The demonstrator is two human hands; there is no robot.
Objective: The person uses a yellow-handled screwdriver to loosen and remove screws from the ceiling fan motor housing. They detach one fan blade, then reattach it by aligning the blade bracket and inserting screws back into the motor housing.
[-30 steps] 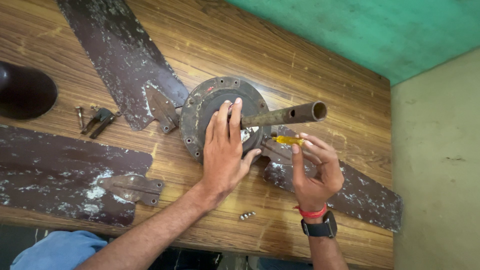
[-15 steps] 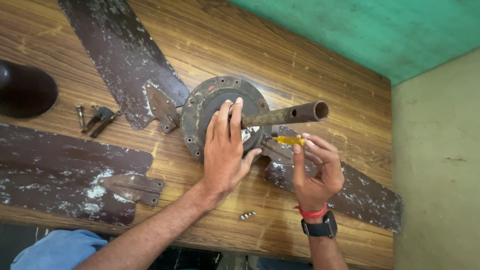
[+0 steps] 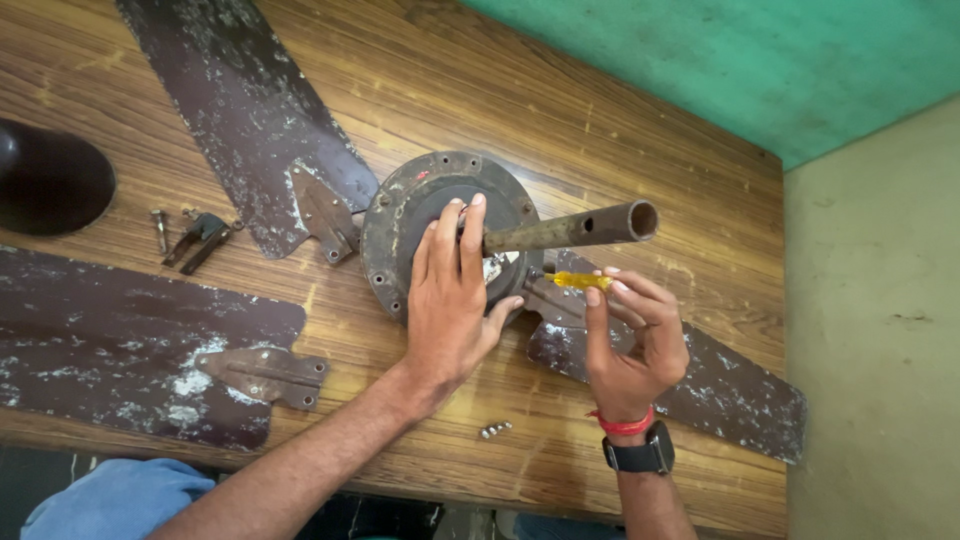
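Item: round, rusted fan motor housing [image 3: 400,225], lying near the middle of the wooden desk [image 3: 620,130], with a rusty pipe [image 3: 570,230] rising from its centre. Left hand [image 3: 452,290]: open, fingers spread, pressed flat on the housing beside the pipe's base. Right hand [image 3: 632,335]: fingers closed on a yellow-handled screwdriver [image 3: 578,281], its tip at the housing's right edge, above a blade bracket. Attached blade [image 3: 700,385]: dark, flaking, extending right under that hand. Two loose blades [image 3: 240,110] [image 3: 120,340] lie left, each with a bracket. Also: dark dome cover [image 3: 50,180] at far left; small hardware [image 3: 195,235] beside it; loose screws [image 3: 494,430] near the front edge.
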